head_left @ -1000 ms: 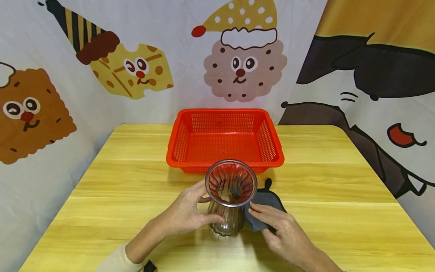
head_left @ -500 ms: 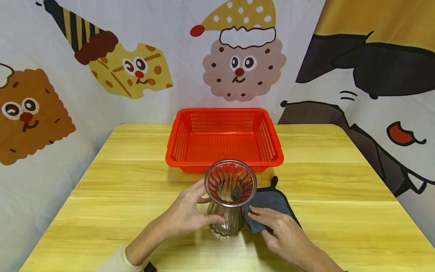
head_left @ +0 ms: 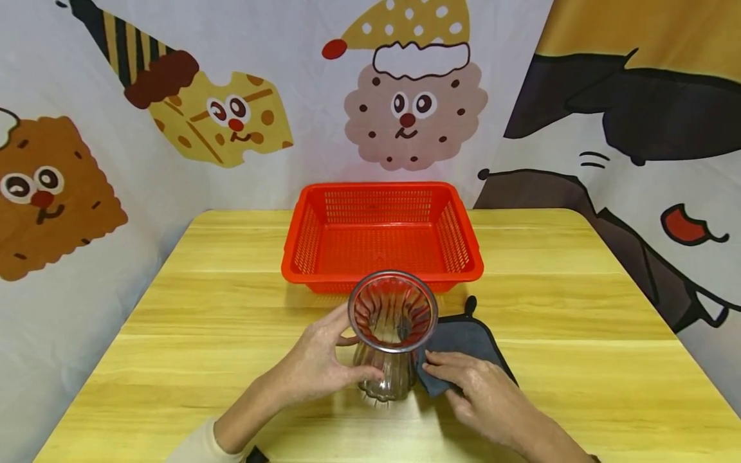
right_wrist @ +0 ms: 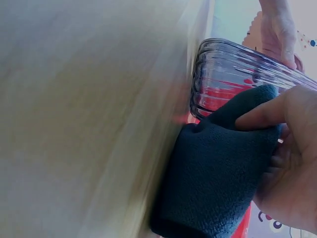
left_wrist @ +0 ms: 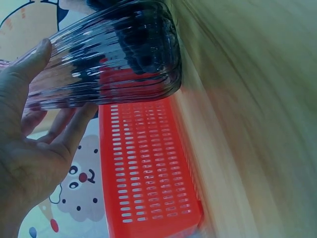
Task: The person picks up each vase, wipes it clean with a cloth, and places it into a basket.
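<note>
Pretty bright in here tbh, soft light that looks like it's from above, though I can't pin down the lamp. The bench has a pale washed-out patch on the near side, plus soft shadows by the right hand and under the red basket. Ribbed glass vase catches thin streaky glints. Head cam's fairly crisp, but the backdrop looks kinda slanted and stretched toward the sides. Wrist cams run colder and bluish, wood grain smeared to mush, the right one blown out top right, with the cloth super dark.
</note>
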`<state>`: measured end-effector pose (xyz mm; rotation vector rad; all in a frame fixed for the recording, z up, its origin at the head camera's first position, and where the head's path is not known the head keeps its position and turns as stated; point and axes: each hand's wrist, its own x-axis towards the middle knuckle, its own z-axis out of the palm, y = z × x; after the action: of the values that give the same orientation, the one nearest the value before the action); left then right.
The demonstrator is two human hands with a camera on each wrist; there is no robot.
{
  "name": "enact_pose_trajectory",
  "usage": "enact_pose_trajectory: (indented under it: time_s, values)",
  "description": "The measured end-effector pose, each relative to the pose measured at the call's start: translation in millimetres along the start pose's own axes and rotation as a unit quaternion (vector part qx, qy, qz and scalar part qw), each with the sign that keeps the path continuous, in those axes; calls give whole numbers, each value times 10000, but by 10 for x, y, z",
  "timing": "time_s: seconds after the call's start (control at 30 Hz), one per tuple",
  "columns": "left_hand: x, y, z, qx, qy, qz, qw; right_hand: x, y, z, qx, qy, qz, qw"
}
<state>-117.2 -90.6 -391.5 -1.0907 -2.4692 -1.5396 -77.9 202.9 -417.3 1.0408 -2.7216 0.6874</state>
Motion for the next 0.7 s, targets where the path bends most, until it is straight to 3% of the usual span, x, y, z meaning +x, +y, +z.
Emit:
enact_pose_trajectory:
  time_s: [0.2,0.33,0.53,0.63,0.7]
  values:
    - [13,19,8,39,16,-62,10000,-33,55,-108,532,-398,479,9966]
    - [8,21,25,82,76,-48,9999,-46,85,-225,767,-417,674,9939]
    - [0,28,45,386,145,6,9991,-35,53,-409,1007,111,747,9920]
    - [-7,36,53,634,221,94,9977,-23,1,-470,1494,508,885,9835]
    - [-11,43,61,815,277,159,9962,-10,-54,-499,1886,853,1064,9726]
